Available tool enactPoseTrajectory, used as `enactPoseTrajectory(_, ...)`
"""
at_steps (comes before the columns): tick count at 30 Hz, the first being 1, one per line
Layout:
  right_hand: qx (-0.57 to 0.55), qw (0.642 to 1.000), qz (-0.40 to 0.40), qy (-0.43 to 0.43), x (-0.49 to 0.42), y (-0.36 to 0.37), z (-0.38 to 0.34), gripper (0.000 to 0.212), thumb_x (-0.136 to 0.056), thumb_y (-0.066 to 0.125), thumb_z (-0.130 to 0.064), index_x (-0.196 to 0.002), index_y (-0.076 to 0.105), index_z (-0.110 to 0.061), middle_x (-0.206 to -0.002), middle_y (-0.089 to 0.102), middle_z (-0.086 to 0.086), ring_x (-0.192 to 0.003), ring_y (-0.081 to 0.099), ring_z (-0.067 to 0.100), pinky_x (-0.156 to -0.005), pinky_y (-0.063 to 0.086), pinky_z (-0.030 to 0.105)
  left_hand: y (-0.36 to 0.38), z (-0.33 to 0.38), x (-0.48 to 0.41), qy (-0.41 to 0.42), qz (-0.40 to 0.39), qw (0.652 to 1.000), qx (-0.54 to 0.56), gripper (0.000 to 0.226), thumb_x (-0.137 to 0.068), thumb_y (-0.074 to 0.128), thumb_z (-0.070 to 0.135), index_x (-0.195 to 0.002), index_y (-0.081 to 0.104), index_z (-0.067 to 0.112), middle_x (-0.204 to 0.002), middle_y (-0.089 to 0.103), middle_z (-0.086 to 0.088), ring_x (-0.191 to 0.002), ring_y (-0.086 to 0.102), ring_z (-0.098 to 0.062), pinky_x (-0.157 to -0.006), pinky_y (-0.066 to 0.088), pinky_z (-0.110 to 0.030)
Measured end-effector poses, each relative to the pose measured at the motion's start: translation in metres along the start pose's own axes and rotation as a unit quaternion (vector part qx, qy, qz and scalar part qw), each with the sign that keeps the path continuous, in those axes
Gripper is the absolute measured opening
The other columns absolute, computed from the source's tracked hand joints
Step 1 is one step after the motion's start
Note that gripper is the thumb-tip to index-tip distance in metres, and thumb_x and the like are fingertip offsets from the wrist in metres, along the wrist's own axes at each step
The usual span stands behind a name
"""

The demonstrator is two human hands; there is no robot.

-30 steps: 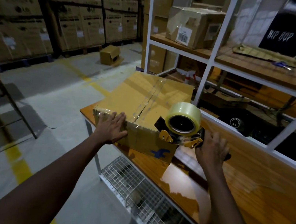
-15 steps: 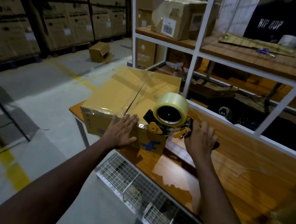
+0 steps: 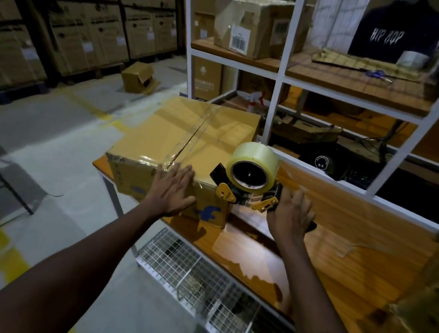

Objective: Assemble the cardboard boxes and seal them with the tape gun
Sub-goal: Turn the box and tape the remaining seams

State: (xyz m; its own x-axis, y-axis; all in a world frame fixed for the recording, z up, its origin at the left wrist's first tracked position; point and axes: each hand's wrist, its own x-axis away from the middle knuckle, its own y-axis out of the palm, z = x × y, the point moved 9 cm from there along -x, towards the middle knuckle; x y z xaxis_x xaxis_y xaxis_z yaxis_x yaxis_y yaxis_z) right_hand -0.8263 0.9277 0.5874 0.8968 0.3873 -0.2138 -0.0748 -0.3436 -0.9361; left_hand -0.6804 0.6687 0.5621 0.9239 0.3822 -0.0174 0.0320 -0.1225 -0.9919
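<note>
A closed cardboard box lies at the left end of the wooden table, with clear tape running along its top seam and over its near edge. My left hand rests flat, fingers spread, on the box's near top edge and front face. My right hand grips the handle of the tape gun, a black and yellow dispenser carrying a roll of clear tape. The gun sits at the box's near right corner.
A white metal shelf frame rises behind the table, with a taped box, scissors and a person in a dark shirt beyond. A wire mesh rack hangs under the table. Stacked cartons line the far left wall.
My left hand has slid right along the box's near edge toward the seam. The right hand keeps hold of the tape gun at the box's right corner. The camera view has shifted.
</note>
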Motion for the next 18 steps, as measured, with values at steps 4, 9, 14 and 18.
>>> enactPoseTrajectory(4,-0.026,1.000,-0.016,0.000,0.002,0.006,0.005,0.047,-0.084,0.067,-0.022,-0.126,0.048,-0.013,-0.126,0.042,0.016,-0.116,0.038,0.037,-0.090,0.033,0.047,0.007,0.026,-0.001,0.046,0.007,0.999,-0.005,0.097,-0.075,-0.007,0.070,-0.157,-0.004,0.021,-0.164,-0.009,0.000,-0.152,0.000,-0.023,-0.118,-0.003,-0.055)
enactPoseTrajectory(9,-0.037,0.998,-0.020,0.036,0.003,0.007,0.038,0.054,-0.084,0.066,-0.020,-0.133,0.045,-0.017,-0.130,0.040,0.015,-0.117,0.037,0.037,-0.091,0.033,0.048,0.008,0.024,0.002,0.040,0.013,0.999,-0.023,0.096,-0.075,-0.008,0.070,-0.157,-0.004,0.020,-0.165,-0.008,-0.001,-0.152,-0.001,-0.023,-0.118,-0.004,-0.057)
enactPoseTrajectory(14,-0.021,0.998,-0.032,0.046,0.009,0.019,0.054,0.055,-0.084,0.067,-0.021,-0.135,0.045,-0.018,-0.128,0.041,0.016,-0.116,0.037,0.038,-0.092,0.034,0.048,0.002,0.034,-0.003,0.007,0.015,1.000,0.017,0.100,-0.075,-0.006,0.070,-0.158,0.008,0.015,-0.165,0.004,-0.005,-0.152,0.006,-0.027,-0.118,-0.003,-0.058)
enactPoseTrajectory(18,-0.020,0.998,-0.040,0.031,0.013,0.028,0.039,0.057,-0.083,0.069,-0.021,-0.135,0.046,-0.017,-0.133,0.038,0.016,-0.119,0.036,0.038,-0.094,0.033,0.051,-0.003,0.057,-0.009,0.046,0.012,0.998,0.042,0.097,-0.076,-0.001,0.067,-0.158,0.003,0.016,-0.166,0.001,-0.005,-0.152,0.003,-0.025,-0.120,-0.001,-0.053)
